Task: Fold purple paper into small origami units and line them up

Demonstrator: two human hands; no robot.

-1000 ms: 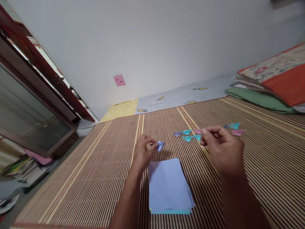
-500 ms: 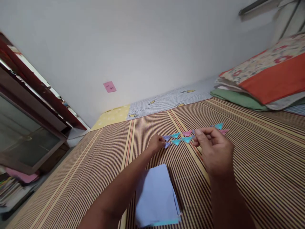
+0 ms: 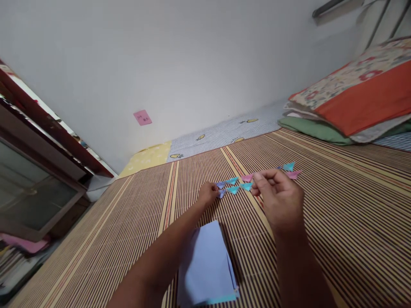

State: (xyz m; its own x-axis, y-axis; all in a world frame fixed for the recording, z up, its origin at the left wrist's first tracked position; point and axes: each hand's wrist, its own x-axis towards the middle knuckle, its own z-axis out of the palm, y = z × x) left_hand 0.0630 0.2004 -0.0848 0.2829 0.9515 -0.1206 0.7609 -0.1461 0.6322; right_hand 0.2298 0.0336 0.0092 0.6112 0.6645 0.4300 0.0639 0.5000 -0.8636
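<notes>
Small folded paper boats lie in two rows on the striped mat (image 3: 337,222). Among them are a purple boat (image 3: 221,193), a teal boat (image 3: 233,190), a pink boat (image 3: 247,177) and, at the far right end, another teal boat (image 3: 289,166). My left hand (image 3: 208,193) is closed, its fingertips pinching the purple boat at the left end. My right hand (image 3: 281,196) is closed in a pinch over the middle of the rows, beside a teal boat (image 3: 246,186). Its fingers cover part of the rows, and what they hold is hidden.
A stack of pale purple paper (image 3: 207,265), with a teal sheet showing below, lies nearer me between my forearms. Folded bedding (image 3: 356,102) is piled at the right. A pink note (image 3: 142,117) is on the wall (image 3: 205,64). A glass-fronted cabinet (image 3: 35,196) stands at the left.
The whole view has shifted slightly, so the things appear a little further left. Both hands stay at the paper boats in nearly the same pose.
</notes>
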